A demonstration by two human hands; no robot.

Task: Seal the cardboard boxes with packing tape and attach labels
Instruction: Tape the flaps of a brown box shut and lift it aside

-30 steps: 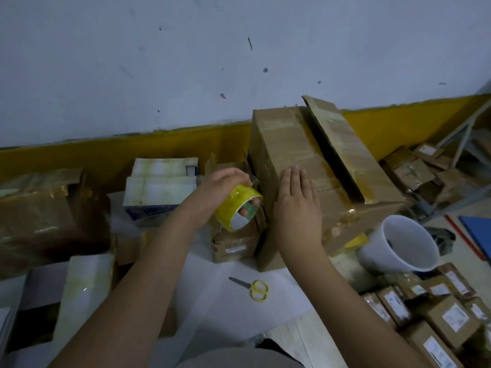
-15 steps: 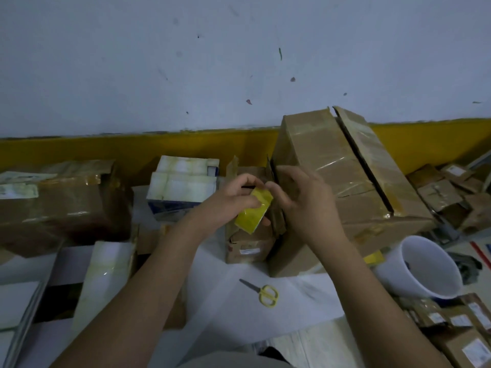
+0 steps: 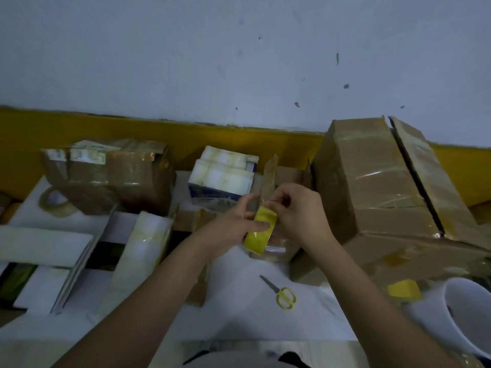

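A yellow tape roll [image 3: 259,233] is held edge-on between both hands above the white worktop [image 3: 239,314]. It is gripped by the left hand [image 3: 230,229], thumb laid across its face and fingers [image 3: 248,205] curled behind. The roll's upper edge is pinched by the curled fingers of the right hand [image 3: 299,216], apparently at the tape end. One large taped box [image 3: 377,179] stands just right of the hands. One brown parcel [image 3: 106,173] lies left, one pair of scissors [image 3: 281,293] below, and one white bucket [image 3: 470,314] at the right edge.
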